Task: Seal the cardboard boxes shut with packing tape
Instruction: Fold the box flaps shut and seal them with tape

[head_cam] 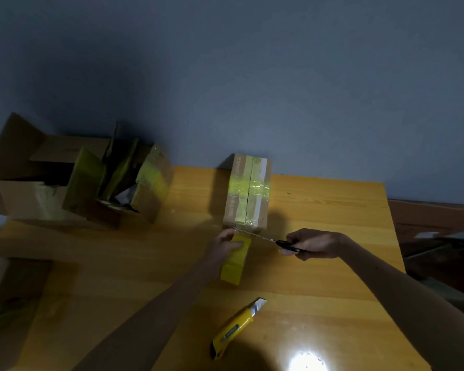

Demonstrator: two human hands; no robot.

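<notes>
The small box [248, 191] lies just beyond the fingers of both hands, its long axis running straight away from them, with yellow-green tape already across its top and down the near end. The left hand [224, 243] is the nearer one to that end: its fingers [232, 245] are curled over the top of the yellow tape roll [236, 261], gripping it just short of the box's bottom edge. A short strip seems to run from the roll to the box, though it is too faint to be sure. The right hand [315, 243] sits to the right of the roll, its fingers [292, 241] closed through the black handles of the scissors [263, 238]. The blades point left across the gap between the left fingers and the box, lying crosswise to the box's length. How far apart the blades are cannot be told. The coming snip likely depends on the blades meeting the strip between roll and box while the left hand keeps it taut. A yellow knife [237, 328] lies on the counter [332, 210], nearer the person than both hands, and open boxes [73, 180] stand well to the left of the left fingers
</notes>
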